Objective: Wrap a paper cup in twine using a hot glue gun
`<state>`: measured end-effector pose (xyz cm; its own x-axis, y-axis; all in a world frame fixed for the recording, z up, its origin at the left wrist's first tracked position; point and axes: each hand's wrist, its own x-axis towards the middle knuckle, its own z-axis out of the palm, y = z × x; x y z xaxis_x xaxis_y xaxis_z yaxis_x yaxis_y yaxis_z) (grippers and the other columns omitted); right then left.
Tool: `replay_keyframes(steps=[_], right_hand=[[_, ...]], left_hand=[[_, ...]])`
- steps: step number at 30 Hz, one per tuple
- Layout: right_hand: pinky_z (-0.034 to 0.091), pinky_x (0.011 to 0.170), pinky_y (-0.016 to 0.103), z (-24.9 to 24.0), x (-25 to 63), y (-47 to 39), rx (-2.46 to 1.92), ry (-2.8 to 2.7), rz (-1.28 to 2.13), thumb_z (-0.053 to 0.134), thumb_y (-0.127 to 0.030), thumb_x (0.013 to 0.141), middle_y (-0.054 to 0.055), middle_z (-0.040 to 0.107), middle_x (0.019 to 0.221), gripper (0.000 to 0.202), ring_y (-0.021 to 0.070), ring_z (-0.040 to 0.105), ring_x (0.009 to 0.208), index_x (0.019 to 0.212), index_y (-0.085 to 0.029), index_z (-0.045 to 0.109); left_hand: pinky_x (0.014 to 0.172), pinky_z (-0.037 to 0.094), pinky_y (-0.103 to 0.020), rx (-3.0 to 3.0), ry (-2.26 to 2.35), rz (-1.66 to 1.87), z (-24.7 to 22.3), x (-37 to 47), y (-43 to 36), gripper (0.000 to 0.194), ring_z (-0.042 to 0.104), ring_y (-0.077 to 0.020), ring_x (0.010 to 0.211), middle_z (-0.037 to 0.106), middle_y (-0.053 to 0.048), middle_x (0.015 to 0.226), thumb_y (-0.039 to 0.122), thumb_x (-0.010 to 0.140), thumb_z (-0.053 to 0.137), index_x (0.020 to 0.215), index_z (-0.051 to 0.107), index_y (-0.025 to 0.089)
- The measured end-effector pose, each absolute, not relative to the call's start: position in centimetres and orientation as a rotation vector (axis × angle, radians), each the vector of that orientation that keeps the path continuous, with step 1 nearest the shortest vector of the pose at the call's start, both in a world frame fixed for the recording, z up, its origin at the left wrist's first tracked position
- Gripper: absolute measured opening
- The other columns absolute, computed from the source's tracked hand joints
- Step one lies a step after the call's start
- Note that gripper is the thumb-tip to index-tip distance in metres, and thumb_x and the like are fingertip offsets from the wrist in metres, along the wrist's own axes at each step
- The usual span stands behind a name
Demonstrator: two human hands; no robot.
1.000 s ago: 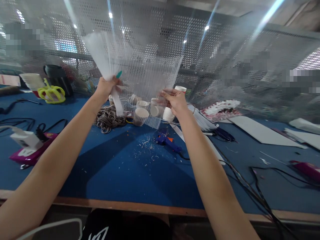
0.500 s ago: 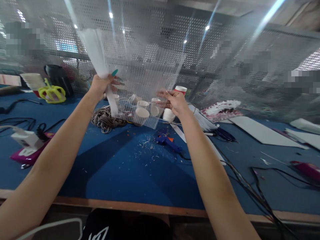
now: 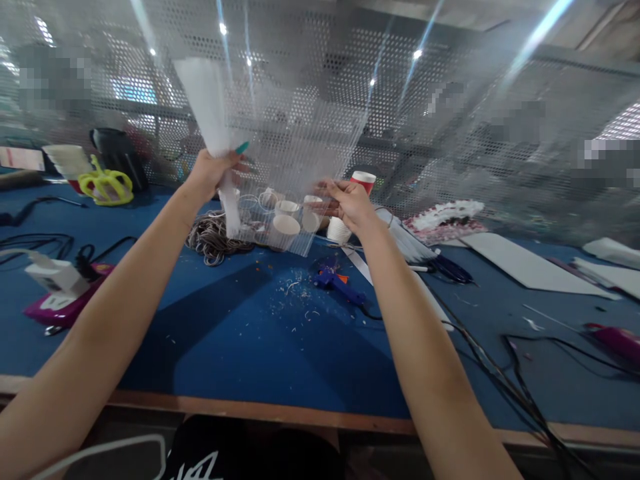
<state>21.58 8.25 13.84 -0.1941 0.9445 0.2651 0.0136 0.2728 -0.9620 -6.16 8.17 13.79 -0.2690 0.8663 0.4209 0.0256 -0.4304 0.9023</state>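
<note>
My left hand [image 3: 215,172] is closed around the gathered left side of a translucent, finely ribbed plastic sheet [image 3: 280,147]. A green thumbnail shows on that hand. The bunched part fans upward above the fist and hangs below it. At the sheet's right side, my right hand [image 3: 345,200] pinches the sheet, with some fingers behind it and seen through it. The sheet stands upright above the table. On the table below lies a blue hot glue gun [image 3: 337,285] with an orange trigger, among small white scraps [image 3: 295,293].
Behind the sheet are a bundle of grey-brown cord [image 3: 215,240] and several white rolls [image 3: 287,225]. On the left are a yellow basket-like piece [image 3: 106,187], a dark jug [image 3: 117,157] and a purple power strip [image 3: 60,310]. White boards [image 3: 535,263] and black cables [image 3: 493,370] lie right.
My left hand has moved slightly right, toward my right hand, and the bunched side of the sheet has come with it. The right hand has stayed nearly in place.
</note>
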Motion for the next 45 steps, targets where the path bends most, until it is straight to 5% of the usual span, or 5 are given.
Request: replay_keyframes(steps=[10, 17, 22, 37, 45], right_hand=[[0.063, 0.083, 0.037, 13.2, 19.9, 8.6, -0.874, -1.419, 1.152, 0.054, -0.027, 0.097, 0.004, 0.077, 0.084, 0.024, 0.0166, 0.075, 0.08, 0.077, -0.019, 0.066], [0.061, 0.092, 0.046, 13.4, 16.5, 6.4, -0.676, -1.424, 1.382, 0.073, -0.052, 0.082, 0.008, 0.077, 0.098, 0.039, 0.0264, 0.072, 0.105, 0.1, -0.019, 0.066], [0.06, 0.095, 0.043, 13.3, 15.4, 4.9, -0.681, -1.439, 1.387, 0.083, -0.03, 0.073, 0.006, 0.078, 0.102, 0.028, 0.0247, 0.071, 0.108, 0.095, -0.019, 0.068], [0.062, 0.087, 0.043, 13.5, 17.6, 7.3, -0.772, -1.346, 1.242, 0.064, -0.022, 0.08, 0.003, 0.074, 0.08, 0.003, 0.0218, 0.073, 0.087, 0.078, -0.02, 0.062], [0.06, 0.073, 0.037, 14.4, 18.6, 7.4, -0.906, -1.288, 1.159, 0.054, -0.029, 0.083, -0.003, 0.049, 0.055, 0.019, 0.0159, 0.057, 0.057, 0.066, -0.024, 0.05]], left_hand=[[0.075, 0.063, -0.041, 1.479, 1.101, 1.584, 13.0, -1.9, 7.3, 0.017, 0.074, -0.0261, 0.079, 0.074, -0.009, 0.076, 0.029, 0.076, 0.074, 0.079, 0.068, 0.013], [0.077, 0.062, -0.036, 1.538, 1.072, 1.547, 13.8, -0.1, 6.1, 0.011, 0.072, -0.0201, 0.073, 0.073, -0.005, 0.074, 0.019, 0.075, 0.075, 0.079, 0.067, 0.013], [0.065, 0.06, -0.03, 1.536, 1.001, 1.436, 14.4, 0.4, 5.2, 0.015, 0.064, -0.0117, 0.056, 0.068, -0.004, 0.07, 0.021, 0.091, 0.063, 0.078, 0.063, 0.015], [0.074, 0.062, -0.032, 1.622, 1.103, 1.52, 15.2, -2.0, 5.5, 0.021, 0.072, -0.0207, 0.083, 0.068, -0.004, 0.077, 0.015, 0.073, 0.08, 0.088, 0.066, 0.012], [0.065, 0.061, -0.025, 1.603, 1.079, 1.469, 15.1, -1.8, 5.4, 0.016, 0.07, -0.0136, 0.064, 0.068, -0.001, 0.07, 0.014, 0.08, 0.074, 0.091, 0.063, 0.015]])
